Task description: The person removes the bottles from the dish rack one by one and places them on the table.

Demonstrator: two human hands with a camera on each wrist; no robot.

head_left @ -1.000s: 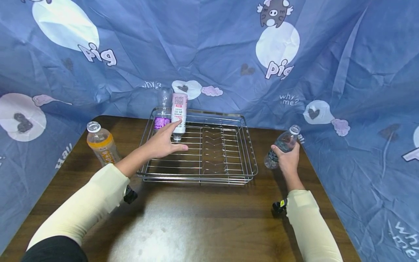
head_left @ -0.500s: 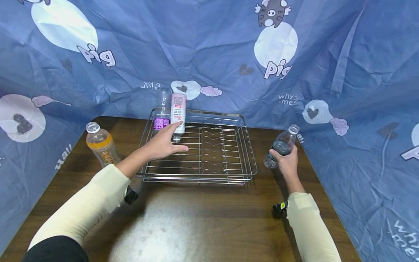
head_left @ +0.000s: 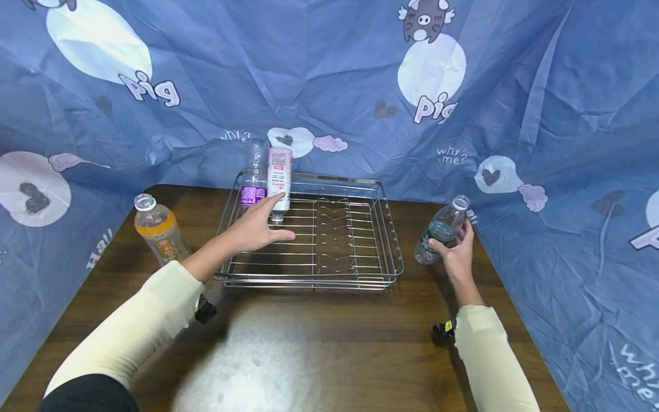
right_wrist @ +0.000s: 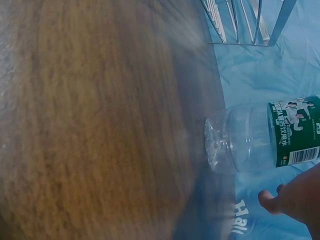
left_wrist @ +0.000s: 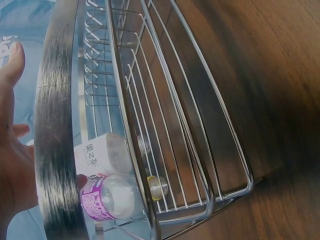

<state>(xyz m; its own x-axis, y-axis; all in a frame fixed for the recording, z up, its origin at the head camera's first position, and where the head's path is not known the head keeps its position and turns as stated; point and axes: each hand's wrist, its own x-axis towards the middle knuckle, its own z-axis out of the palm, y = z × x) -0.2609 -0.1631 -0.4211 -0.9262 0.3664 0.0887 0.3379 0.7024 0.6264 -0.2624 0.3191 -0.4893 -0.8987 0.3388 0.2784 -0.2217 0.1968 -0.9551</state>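
My left hand [head_left: 255,228] reaches over the left side of a metal dish rack [head_left: 314,280], fingers spread and thumb out. Its fingertips overlap a white bottle [head_left: 280,171] with pink print, which stands neck down in the rack. Beside that, a clear bottle with a purple label [head_left: 252,194] is also upside down, partly hidden by the hand. To the rack's right, a clear water bottle with a green label [head_left: 439,233] stands upright on the table. My right hand [head_left: 458,257] is loosely around its near side, thumb and fingers apart; a gap shows in the right wrist view [right_wrist: 300,200].
An orange-labelled clear bottle [head_left: 162,232] stands left of the rack, close to my left forearm. The brown wooden table [head_left: 329,343] ends at a blue patterned cloth [head_left: 329,74] hanging behind and at the sides.
My right hand has loosened from the green-labelled bottle and drawn slightly to the right, its fingers now straighter. The left hand stays over the rack.
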